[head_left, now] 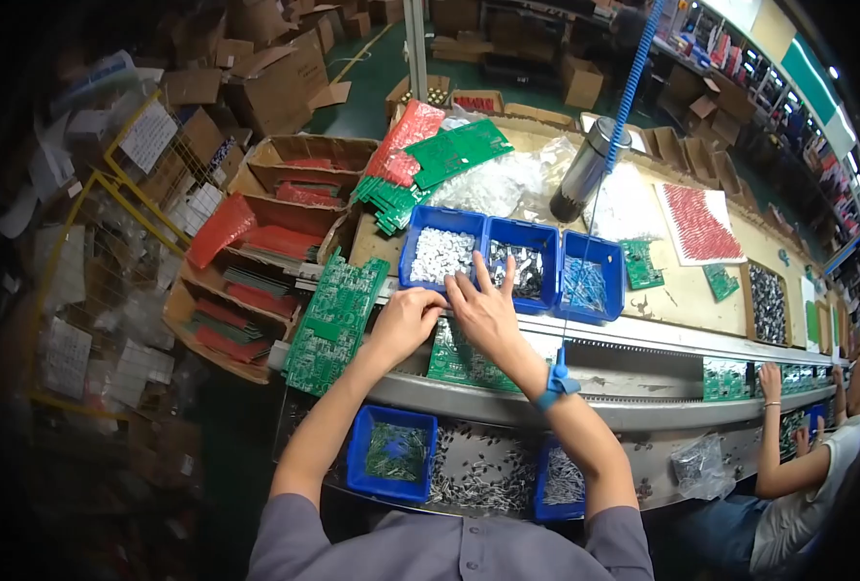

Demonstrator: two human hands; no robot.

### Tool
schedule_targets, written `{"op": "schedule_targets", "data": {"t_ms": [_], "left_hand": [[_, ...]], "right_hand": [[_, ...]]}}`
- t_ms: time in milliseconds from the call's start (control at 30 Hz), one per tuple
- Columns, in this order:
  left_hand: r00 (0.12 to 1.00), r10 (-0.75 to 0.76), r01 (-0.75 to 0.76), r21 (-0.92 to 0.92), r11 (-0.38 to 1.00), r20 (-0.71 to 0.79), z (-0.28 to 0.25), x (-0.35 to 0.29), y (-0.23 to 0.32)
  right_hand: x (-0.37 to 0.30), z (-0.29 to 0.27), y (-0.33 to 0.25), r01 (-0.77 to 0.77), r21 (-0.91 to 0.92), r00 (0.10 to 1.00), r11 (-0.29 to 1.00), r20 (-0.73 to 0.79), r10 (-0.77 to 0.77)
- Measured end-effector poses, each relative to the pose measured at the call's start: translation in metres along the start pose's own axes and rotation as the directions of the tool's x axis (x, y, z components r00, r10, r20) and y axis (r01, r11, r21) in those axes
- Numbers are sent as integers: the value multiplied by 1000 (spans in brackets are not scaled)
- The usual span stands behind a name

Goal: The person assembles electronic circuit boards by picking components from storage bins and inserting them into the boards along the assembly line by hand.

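Head: white parts (438,254) in upper-left blue bin (407,254).

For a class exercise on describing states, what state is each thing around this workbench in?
Left hand: fingers curled, any hold unclear
Right hand: two fingers extended and spread
Upper left bin: open, holding white parts
Upper middle bin: open, holding mostly dark parts
Upper right bin: open, holding blue parts
Wristband: worn on the right wrist
Clear bag: crumpled
Cord: coiled, hanging
Flask: standing

Green circuit board (461,363), blue bins (525,232)
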State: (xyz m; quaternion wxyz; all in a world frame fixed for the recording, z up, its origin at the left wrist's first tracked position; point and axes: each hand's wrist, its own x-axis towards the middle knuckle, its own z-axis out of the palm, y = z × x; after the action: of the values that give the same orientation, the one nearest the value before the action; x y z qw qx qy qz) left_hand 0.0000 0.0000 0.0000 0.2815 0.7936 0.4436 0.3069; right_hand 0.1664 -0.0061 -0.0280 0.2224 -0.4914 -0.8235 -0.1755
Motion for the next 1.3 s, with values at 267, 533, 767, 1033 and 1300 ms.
{"op": "schedule_targets", "data": {"t_ms": [267,533,767,1033,1300], "left_hand": [[997,38,-44,94,995,69,20,-21,-11],[995,11,-25,147,989,99,22,-19,-15],[995,5,-18,126,992,99,24,-19,-15],[998,62,-64,132,989,20,29,-26,-15],[995,58,-78,256,963,84,25,-6,9]], "right_hand": [[7,-6,-5,-60,-1,979,998,196,59],[7,-18,0,-120,117,989,986,98,109],[-7,-40,16,-157,261,985,952,-29,171],[-50,-67,40,-229,394,970,890,19,242],[-93,-64,54,-385,527,923,757,209,324]]}}
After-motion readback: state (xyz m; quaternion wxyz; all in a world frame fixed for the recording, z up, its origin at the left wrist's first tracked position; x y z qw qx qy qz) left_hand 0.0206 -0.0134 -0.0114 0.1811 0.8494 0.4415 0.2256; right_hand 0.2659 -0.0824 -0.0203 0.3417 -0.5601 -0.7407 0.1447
